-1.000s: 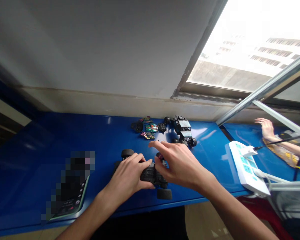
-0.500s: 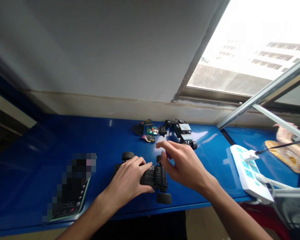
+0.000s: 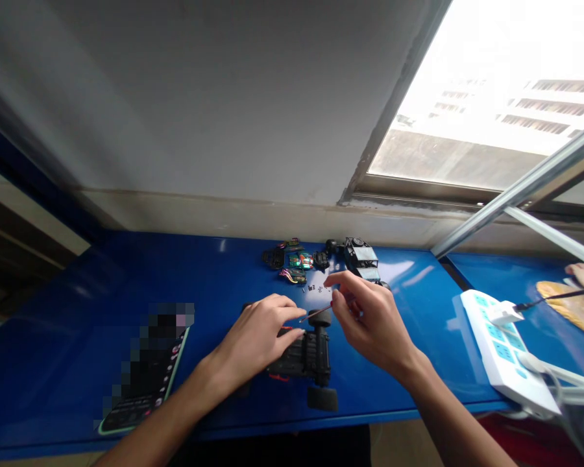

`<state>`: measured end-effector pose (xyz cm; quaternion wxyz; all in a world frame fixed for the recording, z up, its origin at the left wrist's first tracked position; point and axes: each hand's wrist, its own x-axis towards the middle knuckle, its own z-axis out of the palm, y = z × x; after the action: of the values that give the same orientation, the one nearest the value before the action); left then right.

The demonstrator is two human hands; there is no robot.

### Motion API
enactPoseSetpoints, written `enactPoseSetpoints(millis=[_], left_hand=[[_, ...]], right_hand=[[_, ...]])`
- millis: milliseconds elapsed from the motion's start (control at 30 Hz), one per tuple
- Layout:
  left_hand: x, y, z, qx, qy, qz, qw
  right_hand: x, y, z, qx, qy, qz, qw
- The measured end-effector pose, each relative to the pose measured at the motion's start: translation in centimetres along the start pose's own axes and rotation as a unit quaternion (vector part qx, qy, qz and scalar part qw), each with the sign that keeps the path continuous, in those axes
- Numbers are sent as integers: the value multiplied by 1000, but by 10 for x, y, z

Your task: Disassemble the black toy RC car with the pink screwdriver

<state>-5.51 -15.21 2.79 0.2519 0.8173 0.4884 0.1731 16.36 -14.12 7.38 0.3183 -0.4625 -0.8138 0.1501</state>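
At lower centre, our left hand (image 3: 259, 329) lies over a toy car (image 3: 298, 358), fingers parted. Our right hand (image 3: 372, 318) pinches a screwdriver (image 3: 315, 313).

screwdriver (image 3: 317, 313): 1 | own hands (image 3: 372, 318): 2 | phone (image 3: 168, 370): 1 | power strip (image 3: 506, 363): 1 | plugs (image 3: 506, 314): 2

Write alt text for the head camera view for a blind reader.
A person's right hand holds a thin tool near a dark toy car chassis, part of which the left hand covers. Behind, colourful parts and another toy vehicle lie on a blue table, with a phone left and power strip right.
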Motion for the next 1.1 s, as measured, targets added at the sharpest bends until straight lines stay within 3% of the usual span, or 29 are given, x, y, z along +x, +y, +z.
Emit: enactPoseSetpoints(millis=[167,300,533,733,1100], left_hand=[[28,-2,-11,111,-39,28,993],[58,-14,-15,248,-56,83,964],[107,-32,-3,307,-126,172,927],[120,-36,13,348,-146,232,896],[122,-52,14,369,-124,284,876]], right_hand=[[2,13,2,25,20,24,999],[5,30,6,25,39,52,998],[12,60,15,67,72,96,990],[11,73,20,93,77,117,986],[4,85,24,104,90,121,983]])
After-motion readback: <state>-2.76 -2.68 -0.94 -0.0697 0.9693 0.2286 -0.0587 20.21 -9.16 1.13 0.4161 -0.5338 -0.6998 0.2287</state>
